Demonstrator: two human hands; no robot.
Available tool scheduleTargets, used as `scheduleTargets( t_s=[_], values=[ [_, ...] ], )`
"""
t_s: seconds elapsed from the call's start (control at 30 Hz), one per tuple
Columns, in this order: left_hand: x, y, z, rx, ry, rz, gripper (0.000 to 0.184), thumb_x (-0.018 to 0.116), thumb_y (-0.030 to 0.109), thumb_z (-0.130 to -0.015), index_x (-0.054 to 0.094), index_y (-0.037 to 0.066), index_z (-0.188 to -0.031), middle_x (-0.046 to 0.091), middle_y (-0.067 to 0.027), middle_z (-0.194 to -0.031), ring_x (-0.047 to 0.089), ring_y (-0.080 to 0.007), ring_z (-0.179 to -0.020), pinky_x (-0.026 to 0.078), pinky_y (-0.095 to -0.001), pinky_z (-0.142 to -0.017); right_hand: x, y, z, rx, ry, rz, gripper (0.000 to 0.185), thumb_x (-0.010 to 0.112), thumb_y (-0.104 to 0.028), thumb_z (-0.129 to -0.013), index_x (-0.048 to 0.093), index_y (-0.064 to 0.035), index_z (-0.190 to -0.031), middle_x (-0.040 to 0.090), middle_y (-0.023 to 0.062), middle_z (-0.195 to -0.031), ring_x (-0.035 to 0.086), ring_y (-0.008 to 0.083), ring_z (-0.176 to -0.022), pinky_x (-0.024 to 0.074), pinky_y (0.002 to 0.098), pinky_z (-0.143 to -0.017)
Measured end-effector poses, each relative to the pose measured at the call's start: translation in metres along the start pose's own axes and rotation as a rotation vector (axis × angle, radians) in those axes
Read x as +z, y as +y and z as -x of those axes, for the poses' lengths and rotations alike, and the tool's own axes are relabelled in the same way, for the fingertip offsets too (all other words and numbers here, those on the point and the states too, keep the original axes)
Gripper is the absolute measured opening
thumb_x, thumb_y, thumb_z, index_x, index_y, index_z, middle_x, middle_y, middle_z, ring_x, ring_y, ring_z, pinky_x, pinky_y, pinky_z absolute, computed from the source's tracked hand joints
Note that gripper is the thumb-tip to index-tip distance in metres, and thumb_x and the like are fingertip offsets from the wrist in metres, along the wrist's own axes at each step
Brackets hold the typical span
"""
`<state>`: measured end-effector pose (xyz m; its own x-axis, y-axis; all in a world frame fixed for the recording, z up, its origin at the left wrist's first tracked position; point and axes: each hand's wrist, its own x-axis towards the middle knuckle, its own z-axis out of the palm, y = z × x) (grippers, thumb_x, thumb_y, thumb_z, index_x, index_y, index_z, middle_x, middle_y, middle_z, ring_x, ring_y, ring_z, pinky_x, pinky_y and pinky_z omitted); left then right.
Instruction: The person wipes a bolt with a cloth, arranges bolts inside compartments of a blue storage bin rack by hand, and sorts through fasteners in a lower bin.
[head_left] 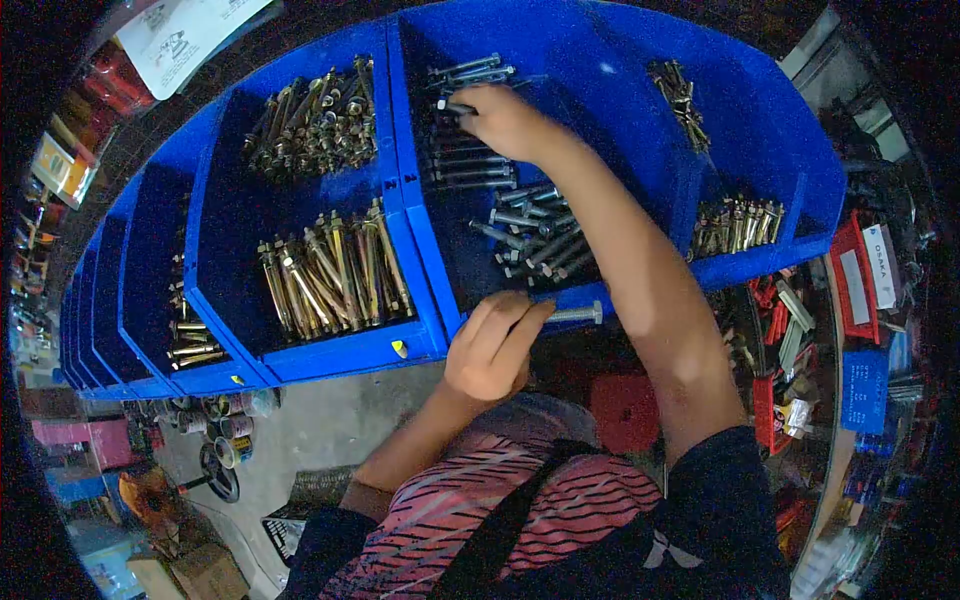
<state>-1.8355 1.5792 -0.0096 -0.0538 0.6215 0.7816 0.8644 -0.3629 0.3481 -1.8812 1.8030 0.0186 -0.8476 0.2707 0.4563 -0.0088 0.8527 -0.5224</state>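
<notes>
My left hand [490,348] is closed around a silver hex bolt [577,315], whose shank and head stick out to the right, just in front of the bin's front edge. Farther up, my right hand [505,122] reaches into the middle blue bin [560,60]. Its fingers pinch a dark hex bolt [457,108], with the head pointing left. Below and above that hand lie rows of grey bolts [475,172], roughly parallel. A looser heap of grey bolts [545,235] rests nearer the front, partly behind my right forearm.
Brass-coloured anchor bolts [335,270] and a second pile of fasteners [320,120] fill the bin to the left. Small gold anchors [738,225] lie in the right bin. A red box [852,280] and a blue box [865,390] stand at the right.
</notes>
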Motion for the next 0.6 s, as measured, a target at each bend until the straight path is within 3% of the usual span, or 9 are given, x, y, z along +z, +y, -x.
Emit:
scheduleTargets(
  t_s=[0.03,0.17,0.23,0.37,0.43,0.6],
  values=[
    [0.000,0.000,0.000,-0.001,-0.002,0.005,0.038,0.049,-0.002,-0.052,0.054,-0.006,-0.089,0.049,-0.0161,-0.079,0.051,-0.0289,-0.073,0.045,-0.0343,-0.066,0.007,0.010,0.002,-0.060,0.061,0.158,0.026,0.048,-0.007,-0.069,0.053,0.0003,-0.093,0.053,0.0206,-0.090,0.053,0.0333,-0.076,0.0426,0.0366,-0.066],
    [0.001,0.000,-0.001,0.000,0.002,0.014,0.037,0.049,-0.003,-0.052,0.054,-0.006,-0.089,0.049,-0.0161,-0.079,0.051,-0.0290,-0.073,0.045,-0.0344,-0.066,0.014,0.021,-0.001,0.069,-0.057,0.154,0.029,0.047,-0.003,-0.067,0.052,0.0021,-0.095,0.051,0.0211,-0.095,0.051,0.0330,-0.083,0.0428,0.0360,-0.070],
    [0.000,0.000,-0.001,0.003,0.004,0.002,0.037,0.049,-0.003,-0.052,0.054,-0.006,-0.089,0.049,-0.0160,-0.079,0.051,-0.0289,-0.073,0.045,-0.0344,-0.066,0.013,0.020,0.002,0.008,-0.170,0.436,0.031,0.048,0.000,-0.065,0.053,0.0013,-0.095,0.049,0.0214,-0.101,0.050,0.0320,-0.087,0.0430,0.0360,-0.073],
    [0.000,0.001,-0.002,0.003,0.011,-0.001,0.037,0.050,-0.003,-0.052,0.054,-0.005,-0.089,0.049,-0.0158,-0.079,0.051,-0.0287,-0.073,0.045,-0.0343,-0.066,0.016,0.010,0.007,-0.047,-0.010,0.478,0.031,0.050,0.002,-0.062,0.054,-0.0008,-0.093,0.051,0.0193,-0.098,0.050,0.0307,-0.088,0.0429,0.0370,-0.075],
    [0.001,0.000,-0.001,0.017,0.021,0.004,0.037,0.049,-0.003,-0.053,0.054,-0.005,-0.089,0.048,-0.0157,-0.079,0.051,-0.0285,-0.074,0.045,-0.0342,-0.066,0.011,0.001,0.011,0.051,0.020,0.543,0.032,0.052,-0.001,-0.062,0.055,-0.0031,-0.095,0.051,0.0166,-0.099,0.050,0.0303,-0.089,0.0422,0.0370,-0.078],
    [-0.001,0.001,-0.001,0.001,-0.008,0.005,0.037,0.050,-0.001,-0.053,0.053,-0.006,-0.090,0.048,-0.0160,-0.080,0.050,-0.0285,-0.074,0.045,-0.0341,-0.067,0.005,0.005,0.007,0.133,-0.068,0.497,0.030,0.053,-0.004,-0.064,0.056,-0.0042,-0.094,0.052,0.0132,-0.098,0.049,0.0298,-0.090,0.0415,0.0377,-0.079]
  ],
)
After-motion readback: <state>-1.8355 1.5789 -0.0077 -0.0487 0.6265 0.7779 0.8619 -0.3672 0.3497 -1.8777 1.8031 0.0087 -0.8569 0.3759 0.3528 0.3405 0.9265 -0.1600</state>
